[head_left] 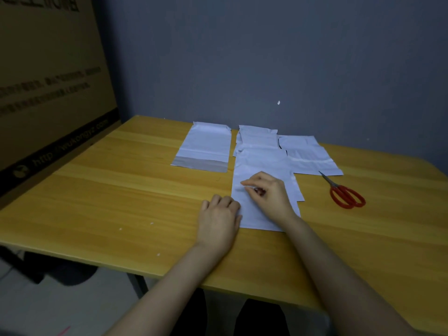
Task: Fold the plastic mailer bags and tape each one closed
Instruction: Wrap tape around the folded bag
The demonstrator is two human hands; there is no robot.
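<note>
Several white plastic mailer bags lie on the wooden table [121,195]. The nearest mailer [261,166] lies flat under both hands. My right hand [269,192] rests on its middle, with thumb and forefinger pinching a thin strip at the mailer's surface. My left hand [219,219] lies at the mailer's lower left edge with its fingers curled and holds that edge down. Another mailer [206,146] with a grey adhesive strip lies at the back left. Two more mailers [257,137] [310,156] lie behind and to the right, partly overlapped.
Red-handled scissors [344,192] lie on the table to the right of the mailers. A large cardboard box [48,81] stands against the table's left edge. A grey wall [266,57] runs behind the table.
</note>
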